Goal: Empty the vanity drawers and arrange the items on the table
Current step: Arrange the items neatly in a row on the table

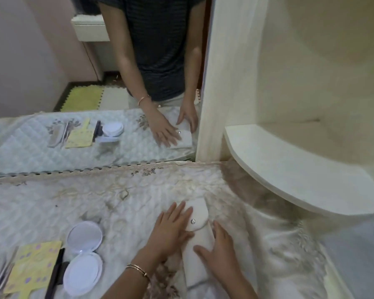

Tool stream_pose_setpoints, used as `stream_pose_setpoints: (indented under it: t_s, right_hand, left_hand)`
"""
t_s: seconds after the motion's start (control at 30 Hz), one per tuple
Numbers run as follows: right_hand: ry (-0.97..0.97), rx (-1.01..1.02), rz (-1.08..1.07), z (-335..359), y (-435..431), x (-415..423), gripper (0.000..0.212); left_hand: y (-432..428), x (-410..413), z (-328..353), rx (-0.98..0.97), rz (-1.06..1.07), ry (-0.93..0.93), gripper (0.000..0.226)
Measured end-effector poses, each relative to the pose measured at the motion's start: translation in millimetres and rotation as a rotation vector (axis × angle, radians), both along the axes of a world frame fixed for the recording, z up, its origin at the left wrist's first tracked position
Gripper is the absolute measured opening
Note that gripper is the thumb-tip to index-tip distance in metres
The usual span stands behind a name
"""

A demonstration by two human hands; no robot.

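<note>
A long white pouch point(200, 231) with a metal snap on its flap lies on the quilted cloth of the vanity table point(138, 201). My left hand point(171, 227) rests flat against the pouch's left side, fingers spread over the flap. My right hand point(219, 253) presses on its lower right side, fingers apart. Left of them lie an open round white compact mirror point(83, 253), a yellow patterned card point(30, 270), a black pencil-like stick point(56, 275) and thin metal tools point(2, 275) at the frame's left edge.
A mirror point(95, 83) behind the table reflects the person, the hands and the laid-out items. A curved cream shelf point(289, 169) juts out over the table at the right, beside a cream side panel point(225, 83).
</note>
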State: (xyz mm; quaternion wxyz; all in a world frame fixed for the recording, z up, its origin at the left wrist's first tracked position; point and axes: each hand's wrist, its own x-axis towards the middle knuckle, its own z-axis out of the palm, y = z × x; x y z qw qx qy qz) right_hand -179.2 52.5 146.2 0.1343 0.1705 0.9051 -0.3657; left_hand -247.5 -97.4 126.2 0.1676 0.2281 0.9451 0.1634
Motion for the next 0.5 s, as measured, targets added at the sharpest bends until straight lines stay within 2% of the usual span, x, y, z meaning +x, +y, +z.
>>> stream_pose_setpoints:
  t_s: [0.07, 0.13, 0.23, 0.3, 0.4, 0.5]
  right_hand:
    - [-0.019, -0.052, -0.007, -3, 2, -4, 0.081]
    - [-0.018, -0.115, -0.003, -4, 3, -6, 0.070]
    - [-0.018, -0.190, -0.044, -2, 6, -9, 0.054]
    - [0.003, -0.254, -0.055, 4, 8, -8, 0.041]
    - [0.015, -0.562, -0.090, 20, 10, -8, 0.032]
    - [0.007, -0.859, -0.053, 44, 8, -11, 0.037]
  left_hand:
    - [-2, -5, 2, 0.030, -0.023, 0.128, 0.089]
    - [1, -4, 8, 0.200, 0.089, 0.194, 0.072]
    - [8, -11, 25, 0.462, 0.457, -0.026, 0.041]
    - [6, -20, 35, 0.547, 0.649, -0.050, 0.039]
    - [-8, -21, 52, 0.734, 0.831, -0.041, 0.040]
    - [-22, -5, 66, 1.020, 0.860, -0.271, 0.035]
